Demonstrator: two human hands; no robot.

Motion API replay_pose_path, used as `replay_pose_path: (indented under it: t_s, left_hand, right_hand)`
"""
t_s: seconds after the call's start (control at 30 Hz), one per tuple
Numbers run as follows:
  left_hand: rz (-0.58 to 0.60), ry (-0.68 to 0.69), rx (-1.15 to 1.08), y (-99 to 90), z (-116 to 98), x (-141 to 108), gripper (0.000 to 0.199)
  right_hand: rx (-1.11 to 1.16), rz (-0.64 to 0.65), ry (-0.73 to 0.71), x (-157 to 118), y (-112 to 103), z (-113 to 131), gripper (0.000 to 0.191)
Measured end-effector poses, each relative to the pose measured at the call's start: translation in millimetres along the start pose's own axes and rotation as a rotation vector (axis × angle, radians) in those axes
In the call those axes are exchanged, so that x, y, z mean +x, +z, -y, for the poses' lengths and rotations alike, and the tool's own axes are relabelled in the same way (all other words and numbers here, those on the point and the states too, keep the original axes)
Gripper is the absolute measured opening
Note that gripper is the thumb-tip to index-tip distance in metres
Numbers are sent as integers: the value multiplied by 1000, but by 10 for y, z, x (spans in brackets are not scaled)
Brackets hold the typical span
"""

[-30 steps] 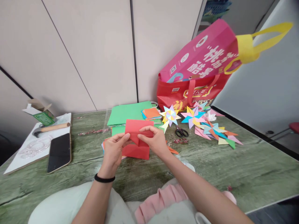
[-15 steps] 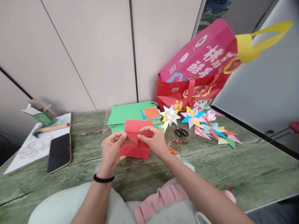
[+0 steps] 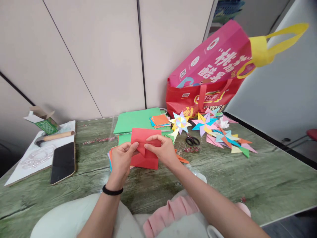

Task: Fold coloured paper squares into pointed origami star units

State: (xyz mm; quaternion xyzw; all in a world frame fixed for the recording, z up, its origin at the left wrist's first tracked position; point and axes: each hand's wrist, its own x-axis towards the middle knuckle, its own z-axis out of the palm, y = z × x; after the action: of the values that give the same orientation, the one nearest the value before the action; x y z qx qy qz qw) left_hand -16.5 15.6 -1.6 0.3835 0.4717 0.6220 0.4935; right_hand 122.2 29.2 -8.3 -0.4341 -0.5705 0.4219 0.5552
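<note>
Red folded paper sheet [image 3: 145,134]: between the hands, over flat red paper [image 3: 148,163]; pointed flap toward wearer, long axis unclear.
Left hand [image 3: 121,158]: thumb and fingers pinching its left side.
Right hand [image 3: 162,148]: thumb and fingers pinching its right.
Hidden: fold edges, behind fingers.
Pink bag [image 3: 210,56]: white characters, "桃" legible.

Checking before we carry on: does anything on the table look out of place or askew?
A few things look untidy: a crumpled white wad sits among the neatly folded stars, the phone juts past the edge of the white board, and the pink bag leans askew from the red bag.
</note>
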Motion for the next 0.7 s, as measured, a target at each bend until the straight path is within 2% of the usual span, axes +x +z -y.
replay_pose_path:
  t_s: [0.2, 0.43, 0.7]
  left_hand:
    - [108, -113, 1, 38, -28, -33, 24]
    - [44, -77, 34, 46, 1, -35, 30]
    - [150, -155, 18, 62, 19, -50, 30]
  right_hand:
    - [12, -33, 15, 14, -9, 1, 14]
    - [17, -23, 3, -2, 10, 19, 15]
    - [38, -81, 5, 5, 9, -31, 16]
